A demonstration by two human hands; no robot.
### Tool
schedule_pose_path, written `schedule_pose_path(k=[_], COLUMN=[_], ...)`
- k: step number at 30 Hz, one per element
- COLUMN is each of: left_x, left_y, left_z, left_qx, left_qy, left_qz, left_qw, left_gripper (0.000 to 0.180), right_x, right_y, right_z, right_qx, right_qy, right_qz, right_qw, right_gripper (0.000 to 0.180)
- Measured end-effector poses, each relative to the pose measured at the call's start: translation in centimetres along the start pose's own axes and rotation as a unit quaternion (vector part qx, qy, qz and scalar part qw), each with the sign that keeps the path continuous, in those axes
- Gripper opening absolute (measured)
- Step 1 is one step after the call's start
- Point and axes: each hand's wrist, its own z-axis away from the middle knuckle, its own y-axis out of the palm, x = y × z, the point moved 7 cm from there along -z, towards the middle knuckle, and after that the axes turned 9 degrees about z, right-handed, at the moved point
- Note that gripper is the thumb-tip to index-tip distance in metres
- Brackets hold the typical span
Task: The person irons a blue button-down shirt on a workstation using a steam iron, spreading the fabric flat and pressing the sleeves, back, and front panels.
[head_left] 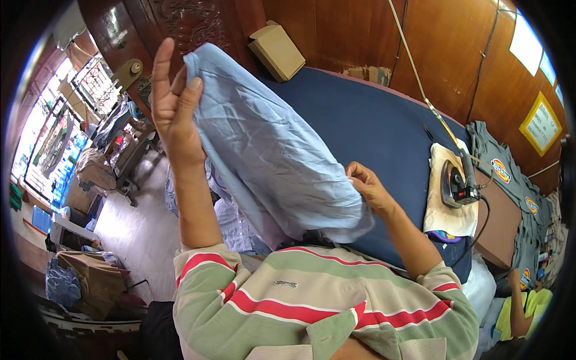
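Observation:
A crumpled light blue garment (264,138) is stretched slantwise between my two hands, over the near left side of the dark blue padded ironing table (360,114). My left hand (176,111) is raised at the garment's upper left end. Its thumb presses on the cloth edge, while one finger points upward, off the cloth. At the lower right end, my right hand (367,187) pinches the garment's edge between thumb and fingers. An iron (456,186) rests on a scorched pale cloth (437,207) to the right, apart from both hands.
A cardboard box (277,51) sits at the table's far left corner. A cord (414,66) hangs down to the iron. Grey printed garments (501,162) lie at the right, near a person in a yellow top (522,315). Below my left forearm hang other bluish clothes (231,222).

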Motion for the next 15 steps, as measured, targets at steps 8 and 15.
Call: schedule_pose_path(k=[8,15], left_x=[0.3,0.2], left_y=[-6.0,-7.8], left_z=[3.2,6.3], left_qx=[-0.107,-0.197], left_qy=[0.065,0.105], left_qz=[-0.191,-0.290], left_qw=[0.973,0.931], left_gripper=[0.047,0.035], right_x=[7.7,14.9], right_y=[-5.4,-6.9], right_z=[-1.2,-2.0], right_qx=[0.036,-0.055], right_qy=[0.000,0.014], right_qz=[0.163,0.141], right_qw=[0.986,0.988], right_gripper=[0.024,0.026])
